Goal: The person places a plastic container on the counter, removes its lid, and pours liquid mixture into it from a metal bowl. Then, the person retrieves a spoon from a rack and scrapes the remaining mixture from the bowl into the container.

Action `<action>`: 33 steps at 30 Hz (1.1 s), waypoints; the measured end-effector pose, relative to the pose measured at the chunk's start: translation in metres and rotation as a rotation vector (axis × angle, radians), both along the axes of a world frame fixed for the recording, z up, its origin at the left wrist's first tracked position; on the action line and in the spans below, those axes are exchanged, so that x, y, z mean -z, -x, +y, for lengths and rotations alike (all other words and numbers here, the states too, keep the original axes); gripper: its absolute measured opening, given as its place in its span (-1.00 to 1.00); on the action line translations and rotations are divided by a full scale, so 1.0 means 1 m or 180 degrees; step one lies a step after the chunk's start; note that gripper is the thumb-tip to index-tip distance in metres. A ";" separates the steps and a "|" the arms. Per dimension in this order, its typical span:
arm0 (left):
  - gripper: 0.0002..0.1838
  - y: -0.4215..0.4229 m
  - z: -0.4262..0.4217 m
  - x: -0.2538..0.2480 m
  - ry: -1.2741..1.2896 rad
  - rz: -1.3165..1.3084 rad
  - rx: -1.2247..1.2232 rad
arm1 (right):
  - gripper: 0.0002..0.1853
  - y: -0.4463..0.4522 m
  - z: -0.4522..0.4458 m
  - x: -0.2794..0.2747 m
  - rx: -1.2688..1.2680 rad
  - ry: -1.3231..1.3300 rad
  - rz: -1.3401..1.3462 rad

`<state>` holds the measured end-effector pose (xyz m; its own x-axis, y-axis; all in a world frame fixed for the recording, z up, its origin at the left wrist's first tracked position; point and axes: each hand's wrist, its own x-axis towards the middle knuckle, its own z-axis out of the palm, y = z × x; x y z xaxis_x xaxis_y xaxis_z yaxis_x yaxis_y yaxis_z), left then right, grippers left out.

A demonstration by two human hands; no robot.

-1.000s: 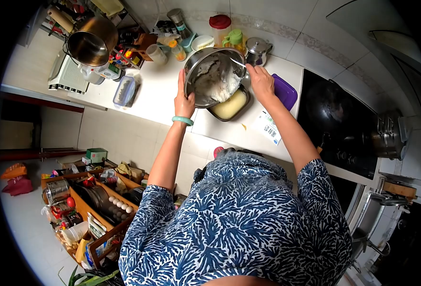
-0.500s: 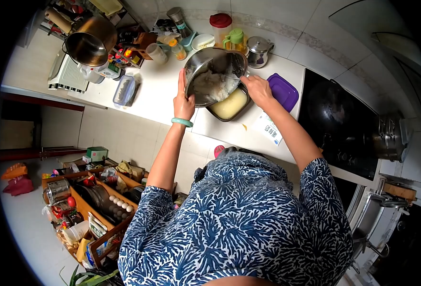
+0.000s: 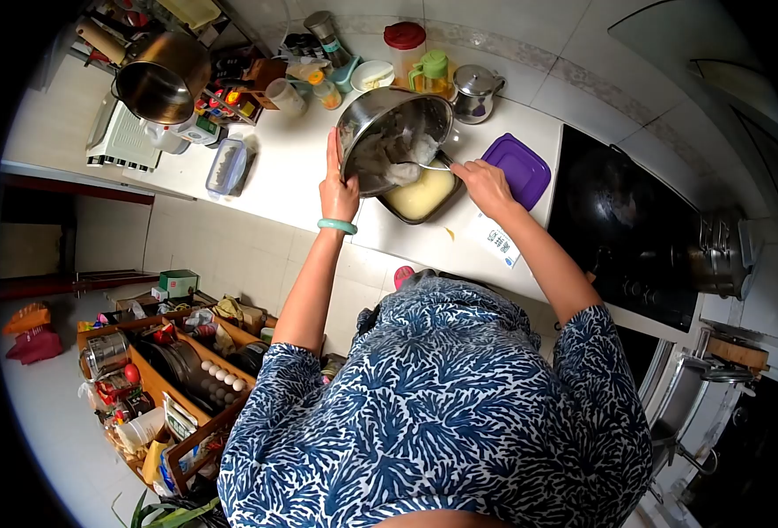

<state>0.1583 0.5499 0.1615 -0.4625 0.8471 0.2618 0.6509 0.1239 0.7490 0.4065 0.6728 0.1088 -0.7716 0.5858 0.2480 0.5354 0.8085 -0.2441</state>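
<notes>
My left hand grips the left side of a metal bowl, which is tipped toward me. Inside it is a soft white mixture, some of it hanging at the lower lip. My right hand is closed around a utensil with a dark handle; its head reaches into the bowl and its exact kind is unclear. Directly below the bowl's lip, a dark rectangular container holds a pale yellow, smooth mass. The bowl hides the container's back part.
A purple lid and a printed label lie right of the container, beside the black stove. Behind stand a metal pot, a green-topped jug and a red-lidded jar. A clear plastic box sits left.
My right hand has drawn slightly down and right with the utensil. The white mixture has shifted, with a lump now at the bowl's lower lip. My left hand keeps the bowl tilted.
</notes>
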 end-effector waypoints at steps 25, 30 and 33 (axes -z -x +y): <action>-0.02 -0.012 -0.007 -0.013 -0.0091 -0.0095 0.0012 | -0.40 -0.003 0.003 -0.024 0.0659 -0.0360 -0.0115; -0.01 -0.014 -0.007 -0.015 -0.0068 -0.0029 -0.0014 | -0.40 -0.002 -0.029 -0.013 0.0716 0.0294 -0.0075; -0.01 -0.013 -0.007 -0.012 -0.0028 0.0000 -0.0019 | -0.42 -0.004 -0.037 -0.001 0.0532 0.0470 0.0006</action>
